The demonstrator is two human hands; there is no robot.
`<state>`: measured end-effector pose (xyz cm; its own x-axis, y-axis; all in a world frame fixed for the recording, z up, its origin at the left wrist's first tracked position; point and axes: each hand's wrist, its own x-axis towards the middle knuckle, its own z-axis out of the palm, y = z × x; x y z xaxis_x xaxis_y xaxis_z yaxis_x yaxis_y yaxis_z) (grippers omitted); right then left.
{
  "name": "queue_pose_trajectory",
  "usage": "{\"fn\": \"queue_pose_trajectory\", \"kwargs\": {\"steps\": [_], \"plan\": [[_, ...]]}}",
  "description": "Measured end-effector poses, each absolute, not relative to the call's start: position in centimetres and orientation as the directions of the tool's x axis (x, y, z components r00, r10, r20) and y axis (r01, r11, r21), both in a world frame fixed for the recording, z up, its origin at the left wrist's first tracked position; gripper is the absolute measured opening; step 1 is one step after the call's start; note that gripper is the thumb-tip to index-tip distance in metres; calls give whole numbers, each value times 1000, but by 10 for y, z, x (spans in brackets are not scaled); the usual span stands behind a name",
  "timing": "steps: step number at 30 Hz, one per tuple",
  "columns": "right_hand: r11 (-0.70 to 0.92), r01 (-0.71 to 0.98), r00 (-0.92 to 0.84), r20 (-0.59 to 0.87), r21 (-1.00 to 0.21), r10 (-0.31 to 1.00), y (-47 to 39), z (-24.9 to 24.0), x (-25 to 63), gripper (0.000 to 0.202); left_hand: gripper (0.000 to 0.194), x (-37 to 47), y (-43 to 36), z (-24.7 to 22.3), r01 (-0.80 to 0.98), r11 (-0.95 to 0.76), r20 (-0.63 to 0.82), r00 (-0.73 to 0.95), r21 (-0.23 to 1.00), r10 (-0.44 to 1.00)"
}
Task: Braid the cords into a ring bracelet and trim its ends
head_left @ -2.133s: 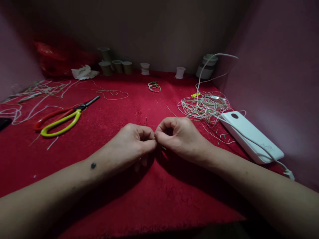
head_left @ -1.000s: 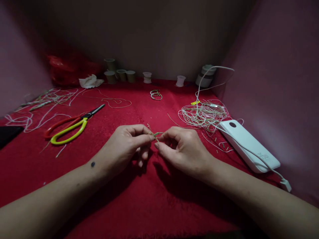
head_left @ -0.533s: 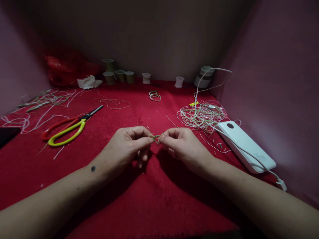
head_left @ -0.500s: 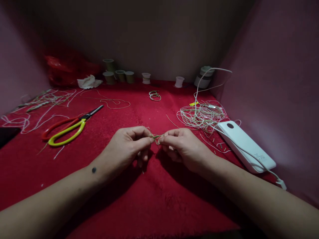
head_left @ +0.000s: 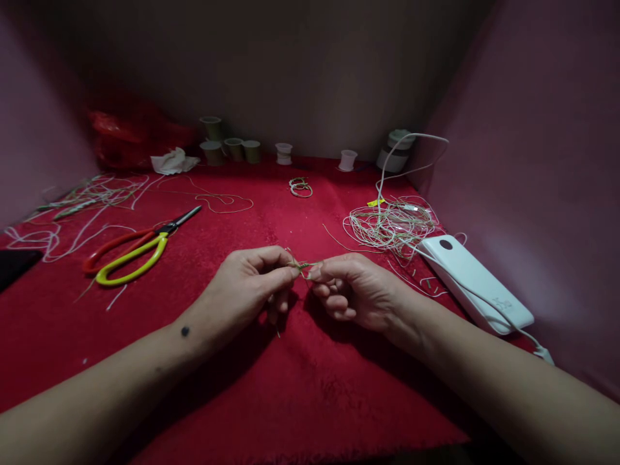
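Note:
Between my fingertips is a small knotted piece of thin green and pale cord (head_left: 303,265), with fine loose ends sticking out. My left hand (head_left: 256,278) pinches its left side between thumb and forefinger; a thin strand hangs below that hand. At its right end, my right hand (head_left: 353,284) is closed in a pinch on the cord, the other fingers curled beneath. Both hands are held just above the red cloth (head_left: 310,374). Much of the cord is hidden by my fingers.
Scissors (head_left: 140,248) with red and yellow handles lie left. A cord tangle (head_left: 387,226) and a white power bank (head_left: 477,284) with a cable are on the right. Behind are a finished-looking cord ring (head_left: 301,188), thread spools (head_left: 212,153) and a red plastic bag (head_left: 130,139).
My right hand has rolled, so its curled fingers show more below the pinch. The left hand keeps its hold, and the cord stays in nearly the same spot.

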<state>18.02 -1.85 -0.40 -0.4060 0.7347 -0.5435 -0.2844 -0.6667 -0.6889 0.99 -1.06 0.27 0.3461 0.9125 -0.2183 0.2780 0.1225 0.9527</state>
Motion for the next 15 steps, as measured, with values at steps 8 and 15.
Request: {"fn": "queue_pose_trajectory", "kwargs": {"steps": [8,15], "plan": [[-687,-255,-415,-564,-681,714,-20,-2,180,6,14,10,-12,4,272,125,-215,329,954,920],[-393,-90,-256,-360,-915,897,-19,-6,178,3,16,7,-7,-2,110,243,-266,320,964,909]]}}
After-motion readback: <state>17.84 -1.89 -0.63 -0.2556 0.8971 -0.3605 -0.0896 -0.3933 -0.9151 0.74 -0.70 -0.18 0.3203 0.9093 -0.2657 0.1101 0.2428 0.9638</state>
